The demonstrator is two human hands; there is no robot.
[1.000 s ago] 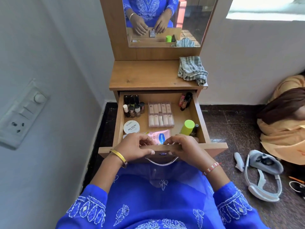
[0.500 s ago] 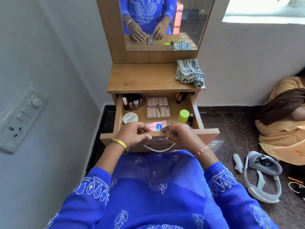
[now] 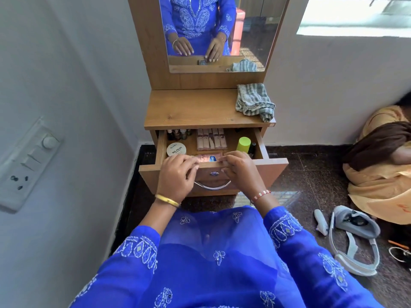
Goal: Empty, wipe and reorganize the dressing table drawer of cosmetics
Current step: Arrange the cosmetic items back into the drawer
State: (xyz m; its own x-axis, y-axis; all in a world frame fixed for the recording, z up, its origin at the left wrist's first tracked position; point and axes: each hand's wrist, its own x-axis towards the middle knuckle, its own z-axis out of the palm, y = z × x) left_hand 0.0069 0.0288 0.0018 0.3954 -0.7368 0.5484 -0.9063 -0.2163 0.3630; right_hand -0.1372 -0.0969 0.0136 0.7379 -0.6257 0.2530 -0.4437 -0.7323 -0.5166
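The wooden drawer (image 3: 273, 167) of the dressing table stands partly open. Inside lie a white round nail-polish tub (image 3: 176, 149), a clear case of pink tubes (image 3: 211, 138), a green-capped bottle (image 3: 243, 144), small dark bottles (image 3: 179, 134) and a pink packet (image 3: 208, 158). My left hand (image 3: 176, 176) and my right hand (image 3: 239, 172) both hold the top edge of the drawer front, thumbs on top and fingers curled over the face above the metal handle (image 3: 212, 186). A striped cloth (image 3: 254, 101) lies on the table top (image 3: 195, 110).
A mirror (image 3: 255, 30) rises behind the table top. A wall with a switch board (image 3: 26, 161) is close on the left. On the floor at right lie a headset (image 3: 353, 232), a controller (image 3: 321, 221) and a person in yellow (image 3: 382, 161).
The drawer has slid inward under the table top, so less of its contents shows. Both hands stayed on its front edge, and my head has pulled back.
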